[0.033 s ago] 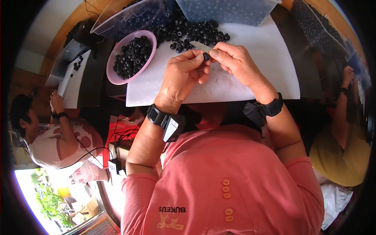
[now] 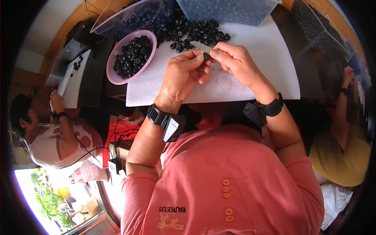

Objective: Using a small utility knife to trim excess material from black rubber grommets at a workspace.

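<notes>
Between the thumb and fingers of my left hand is a small round black piece, partly covered by the fingertips. My right hand grips a small knife; its short pale blade points up and to the left, above the black piece. Both hands meet over a white board. Behind them lies a pile of loose black pieces, some showing a pale ring or hole. To the left, a pink bowl holds many similar pieces, its right part resting over the board.
Translucent plastic bins line the board's far side. At the left, a person works at another white board; a person in a yellowish top sits at the right. Black cables hang at my left.
</notes>
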The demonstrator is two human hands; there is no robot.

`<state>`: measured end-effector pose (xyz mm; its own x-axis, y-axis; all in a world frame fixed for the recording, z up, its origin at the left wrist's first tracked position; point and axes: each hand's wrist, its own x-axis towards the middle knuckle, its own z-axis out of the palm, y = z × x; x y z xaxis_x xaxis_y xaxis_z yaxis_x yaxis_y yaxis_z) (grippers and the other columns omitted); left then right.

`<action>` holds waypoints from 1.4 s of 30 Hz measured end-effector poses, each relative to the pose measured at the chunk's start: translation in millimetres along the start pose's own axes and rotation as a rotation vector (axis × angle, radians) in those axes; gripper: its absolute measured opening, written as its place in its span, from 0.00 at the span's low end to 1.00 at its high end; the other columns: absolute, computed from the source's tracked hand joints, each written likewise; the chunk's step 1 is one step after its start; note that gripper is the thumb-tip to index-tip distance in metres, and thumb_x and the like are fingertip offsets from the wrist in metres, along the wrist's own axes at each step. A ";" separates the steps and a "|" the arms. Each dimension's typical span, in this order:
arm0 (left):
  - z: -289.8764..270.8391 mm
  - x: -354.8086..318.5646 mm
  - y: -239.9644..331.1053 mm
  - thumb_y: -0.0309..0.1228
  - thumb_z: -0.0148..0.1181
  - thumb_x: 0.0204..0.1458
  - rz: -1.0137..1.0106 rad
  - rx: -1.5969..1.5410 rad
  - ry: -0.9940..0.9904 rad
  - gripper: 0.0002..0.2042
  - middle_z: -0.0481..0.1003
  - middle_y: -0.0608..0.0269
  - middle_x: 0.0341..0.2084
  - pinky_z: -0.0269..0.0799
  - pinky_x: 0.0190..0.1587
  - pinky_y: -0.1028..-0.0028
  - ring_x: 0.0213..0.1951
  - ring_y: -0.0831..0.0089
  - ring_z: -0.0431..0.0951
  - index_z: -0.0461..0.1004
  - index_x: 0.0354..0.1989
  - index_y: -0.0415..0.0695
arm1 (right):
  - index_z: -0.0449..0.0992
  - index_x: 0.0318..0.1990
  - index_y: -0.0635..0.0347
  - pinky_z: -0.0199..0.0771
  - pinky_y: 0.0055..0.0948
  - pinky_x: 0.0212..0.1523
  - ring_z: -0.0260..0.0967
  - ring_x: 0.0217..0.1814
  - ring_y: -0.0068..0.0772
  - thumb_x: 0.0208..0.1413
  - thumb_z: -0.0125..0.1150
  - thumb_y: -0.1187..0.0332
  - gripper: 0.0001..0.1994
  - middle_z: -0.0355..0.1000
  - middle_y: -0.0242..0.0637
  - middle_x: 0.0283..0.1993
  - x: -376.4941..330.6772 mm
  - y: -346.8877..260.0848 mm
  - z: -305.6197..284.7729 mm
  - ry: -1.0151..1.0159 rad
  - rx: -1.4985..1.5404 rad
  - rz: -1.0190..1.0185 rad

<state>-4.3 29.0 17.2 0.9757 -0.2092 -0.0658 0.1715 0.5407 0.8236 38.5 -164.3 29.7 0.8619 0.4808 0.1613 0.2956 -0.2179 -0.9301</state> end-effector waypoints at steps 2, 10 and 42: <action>-1.3 0.4 -1.3 0.26 0.51 0.66 0.003 -0.001 0.010 0.08 0.76 0.56 0.34 0.69 0.27 0.74 0.31 0.71 0.76 0.73 0.44 0.33 | 0.78 0.32 0.61 0.62 0.26 0.24 0.59 0.22 0.20 0.65 0.59 0.57 0.16 0.66 0.30 0.20 0.6 0.3 -0.1 -0.015 -0.018 -0.005; -3.3 5.1 -6.7 0.25 0.50 0.66 0.056 -0.061 0.067 0.08 0.76 0.56 0.34 0.68 0.27 0.74 0.30 0.71 0.76 0.73 0.45 0.33 | 0.79 0.34 0.61 0.68 0.29 0.29 0.71 0.26 0.22 0.66 0.58 0.60 0.14 0.79 0.36 0.28 -4.6 2.0 5.4 -0.028 -0.199 -0.205; -1.2 0.0 -1.5 0.26 0.52 0.66 0.007 -0.048 0.028 0.08 0.76 0.57 0.32 0.66 0.22 0.75 0.28 0.71 0.76 0.73 0.43 0.33 | 0.75 0.32 0.63 0.60 0.31 0.25 0.58 0.21 0.24 0.65 0.59 0.59 0.16 0.63 0.34 0.18 -1.3 3.4 3.5 0.077 -0.070 -0.071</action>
<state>-4.4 29.1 15.3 0.9802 -0.1827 -0.0759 0.1698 0.5805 0.7963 36.9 -162.7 25.3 0.8660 0.4314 0.2529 0.3825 -0.2458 -0.8907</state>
